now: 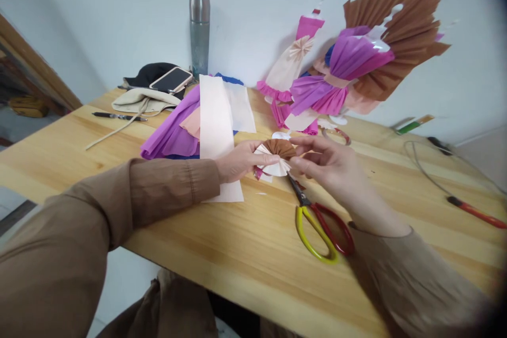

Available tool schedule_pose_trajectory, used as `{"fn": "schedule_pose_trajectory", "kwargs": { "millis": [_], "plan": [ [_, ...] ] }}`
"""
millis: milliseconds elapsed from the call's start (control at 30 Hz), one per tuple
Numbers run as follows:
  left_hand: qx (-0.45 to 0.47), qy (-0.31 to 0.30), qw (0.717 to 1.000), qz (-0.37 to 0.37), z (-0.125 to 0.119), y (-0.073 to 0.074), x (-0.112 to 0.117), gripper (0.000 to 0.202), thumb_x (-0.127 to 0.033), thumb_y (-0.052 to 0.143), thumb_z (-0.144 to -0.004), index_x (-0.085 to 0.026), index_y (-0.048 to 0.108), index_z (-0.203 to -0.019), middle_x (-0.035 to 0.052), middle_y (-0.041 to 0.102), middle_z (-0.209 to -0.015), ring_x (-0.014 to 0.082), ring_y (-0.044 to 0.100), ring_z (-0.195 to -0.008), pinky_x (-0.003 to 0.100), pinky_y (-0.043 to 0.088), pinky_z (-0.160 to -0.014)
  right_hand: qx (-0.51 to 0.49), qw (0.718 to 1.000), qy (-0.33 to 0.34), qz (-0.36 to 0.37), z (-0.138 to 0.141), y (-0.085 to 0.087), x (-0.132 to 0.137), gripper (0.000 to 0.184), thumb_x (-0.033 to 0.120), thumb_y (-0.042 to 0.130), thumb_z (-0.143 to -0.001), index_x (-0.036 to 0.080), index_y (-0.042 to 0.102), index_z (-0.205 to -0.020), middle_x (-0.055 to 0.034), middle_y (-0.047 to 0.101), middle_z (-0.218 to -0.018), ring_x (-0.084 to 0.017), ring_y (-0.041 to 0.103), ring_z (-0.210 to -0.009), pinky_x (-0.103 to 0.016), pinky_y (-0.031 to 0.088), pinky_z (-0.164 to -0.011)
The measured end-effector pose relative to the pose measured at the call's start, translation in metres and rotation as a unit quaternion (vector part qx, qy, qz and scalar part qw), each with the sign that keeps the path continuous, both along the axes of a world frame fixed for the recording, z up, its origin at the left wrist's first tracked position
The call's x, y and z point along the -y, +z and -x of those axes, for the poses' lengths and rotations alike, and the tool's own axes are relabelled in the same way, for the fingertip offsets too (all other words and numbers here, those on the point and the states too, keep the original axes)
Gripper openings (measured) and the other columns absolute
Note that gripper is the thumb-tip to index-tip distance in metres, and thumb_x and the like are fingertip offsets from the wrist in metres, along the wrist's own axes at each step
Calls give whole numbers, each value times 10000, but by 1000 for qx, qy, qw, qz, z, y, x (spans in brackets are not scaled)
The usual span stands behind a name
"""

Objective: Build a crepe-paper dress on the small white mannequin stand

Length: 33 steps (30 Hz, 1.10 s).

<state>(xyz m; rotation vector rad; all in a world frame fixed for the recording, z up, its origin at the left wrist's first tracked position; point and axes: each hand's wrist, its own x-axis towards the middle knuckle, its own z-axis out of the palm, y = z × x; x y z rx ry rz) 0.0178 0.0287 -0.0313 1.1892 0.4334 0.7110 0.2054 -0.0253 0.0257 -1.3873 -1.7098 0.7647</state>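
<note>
A small pleated paper rosette (282, 149), brown on its far half and pale pink on its near half, is held above the table. My left hand (241, 161) grips it from the left, thumb lying across the pale folds. At the opposite edge, the curled fingers of my right hand (327, 161) pinch the rosette's rim; the exact contact is partly hidden. Below the hands lie scissors (303, 200) with one yellow and one red handle. A bit of shiny pink material shows under the rosette near my left fingers.
Pale paper strips (216, 132) lie over purple crepe paper (170, 129). Dressed paper figures (344, 58) lean at the wall. Further left are a thermos (199, 37), a phone (171, 80), and a pen (119, 115). A red-handled tool with a cord (475, 211) rests at right.
</note>
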Motion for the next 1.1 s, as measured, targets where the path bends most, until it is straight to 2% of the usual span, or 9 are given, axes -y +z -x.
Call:
{"fn": "schedule_pose_trajectory", "kwargs": {
  "millis": [133,267,367,433,567,767,933,1000,1100],
  "plan": [
    [14,22,1000,15,1,1,-2,483,-426,802,-685,-102,651,-1009,67,648,-852,86,567,-621,184,404,-460,89,994,-34,49,-36,10,10,378,475,738,-692,162,703,-901,-29,658,-662,-134,558,-512,-278,443,-491],
    [10,24,999,24,2,4,-3,436,-401,779,-719,-94,661,-1005,67,649,-812,104,583,-630,201,430,-480,164,986,-22,22,-57,-8,14,228,402,678,-763,179,711,-801,-53,700,-718,-165,599,-607,-301,467,-580],
    [25,36,999,23,2,4,-3,399,-382,786,-711,-109,667,-977,56,645,-777,111,588,-644,204,437,-503,276,961,29,-6,-48,-24,8,100,249,616,-794,199,693,-754,-40,697,-743,-166,608,-648,-288,450,-620],
    [28,35,999,25,1,3,-4,383,-382,788,-707,-112,664,-949,55,644,-772,110,587,-642,202,437,-510,317,946,62,-7,-35,-29,3,119,168,574,-802,198,687,-780,-42,701,-778,-169,629,-694,-276,454,-656],
    [-1,22,999,35,3,4,-4,406,-432,777,-715,-90,651,-895,59,633,-756,107,567,-601,209,428,-468,344,935,84,-11,-22,-29,-3,162,159,524,-850,202,641,-747,-38,683,-762,-169,624,-709,-262,436,-666],
    [10,22,998,63,4,5,-6,443,-436,797,-686,-85,665,-922,74,644,-799,109,567,-621,198,421,-449,376,927,10,-16,-49,-22,-6,193,213,473,-875,181,614,-748,-105,683,-800,-198,603,-701,-298,418,-658],
    [12,19,996,83,5,4,-8,462,-427,806,-668,-84,689,-955,97,667,-866,111,571,-610,205,423,-426,381,924,-18,9,-82,-24,-8,215,241,495,-843,190,686,-758,-81,736,-783,-190,642,-675,-288,441,-646],
    [11,25,996,85,4,5,-8,448,-408,804,-663,-85,697,-954,97,672,-851,110,570,-604,201,417,-427,385,922,-18,21,-89,-25,-7,228,245,506,-831,203,718,-757,-74,758,-791,-197,664,-683,-291,444,-647],
    [10,29,996,82,4,7,-7,442,-401,807,-648,-85,705,-940,87,665,-812,112,572,-607,194,401,-424,393,917,-63,26,-93,-21,-1,268,259,486,-835,191,740,-784,-105,764,-786,-228,664,-647,-319,430,-606]
  ]
}}
